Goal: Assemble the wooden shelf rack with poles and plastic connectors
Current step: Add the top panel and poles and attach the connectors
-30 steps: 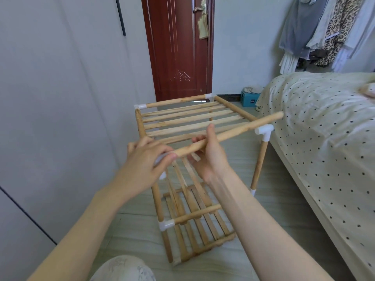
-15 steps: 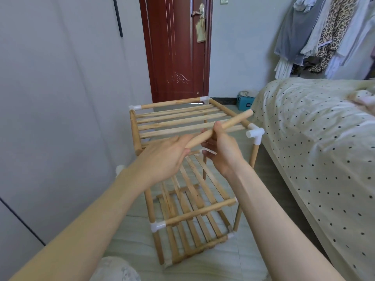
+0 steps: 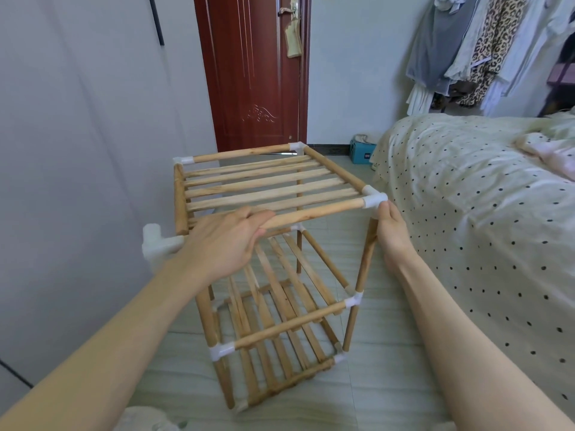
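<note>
My left hand (image 3: 228,241) has its grip curled over the near end of the front pole (image 3: 314,213), fingers wrapped across the top of the wood. My right hand (image 3: 390,231) reaches up to the white corner connector (image 3: 375,200) at the pole's far end, thumb and fingertips touching its underside; I cannot tell how firmly that grip closes on it. The pole's right end sits in that connector, along the front edge of the top slatted shelf (image 3: 264,185). Just left of my left wrist another white connector (image 3: 158,244) tops the near-left upright. The wooden rack (image 3: 280,321) stands on the pale floor (image 3: 389,384), with two lower slatted tiers. A dotted bed (image 3: 482,213) lies to the right, and a red-brown door (image 3: 252,73) stands behind.
</note>
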`<state>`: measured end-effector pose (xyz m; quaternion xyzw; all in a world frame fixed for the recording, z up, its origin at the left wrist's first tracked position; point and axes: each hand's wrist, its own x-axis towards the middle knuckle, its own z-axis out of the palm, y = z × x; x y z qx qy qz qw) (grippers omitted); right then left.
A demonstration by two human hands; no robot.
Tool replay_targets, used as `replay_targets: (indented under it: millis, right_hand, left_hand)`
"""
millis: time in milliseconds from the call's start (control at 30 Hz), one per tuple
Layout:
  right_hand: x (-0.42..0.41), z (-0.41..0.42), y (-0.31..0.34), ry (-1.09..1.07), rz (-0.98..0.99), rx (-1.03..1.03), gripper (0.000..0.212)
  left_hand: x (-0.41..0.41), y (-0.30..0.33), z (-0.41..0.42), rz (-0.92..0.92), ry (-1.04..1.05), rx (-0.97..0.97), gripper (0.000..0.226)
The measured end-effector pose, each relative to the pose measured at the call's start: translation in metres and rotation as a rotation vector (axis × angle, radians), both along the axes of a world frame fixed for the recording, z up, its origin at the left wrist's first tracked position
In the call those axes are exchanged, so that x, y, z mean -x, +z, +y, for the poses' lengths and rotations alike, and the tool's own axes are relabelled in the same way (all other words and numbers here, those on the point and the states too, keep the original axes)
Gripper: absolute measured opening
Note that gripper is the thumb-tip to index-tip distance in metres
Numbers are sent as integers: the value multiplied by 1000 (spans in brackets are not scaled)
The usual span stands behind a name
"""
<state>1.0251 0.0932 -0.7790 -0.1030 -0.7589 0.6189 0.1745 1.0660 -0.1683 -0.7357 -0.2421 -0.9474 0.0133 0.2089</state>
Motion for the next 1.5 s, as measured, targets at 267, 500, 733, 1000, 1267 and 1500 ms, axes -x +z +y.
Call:
replay_targets:
  millis: [267,500,733,1000,1267,1500]
  right_hand:
    - [-1,0,-3,9,47,30,41]
    - [-7,0,-7,46,66,75,33]
    - [-15,-2,-10,-8,110,55,33]
    - [-20,-9,-12,-90,114,-27,23]
    - [-41,-74,12,-314,207,-542,54]
    - [-67,-165,8,160,490,-846,33]
  left_hand:
    - [5,-7,-11,-23,-63,-20,43]
    - [4,-12,-5,-14,-73,-95,43]
    - [14,-6,5,-157,-123,-180,35]
    - [15,-11,5,-120,-130,-209,38]
    - [-3,-4,-12,168,-96,-394,32]
    - [4,-14,-80,-56,384,-1337,29]
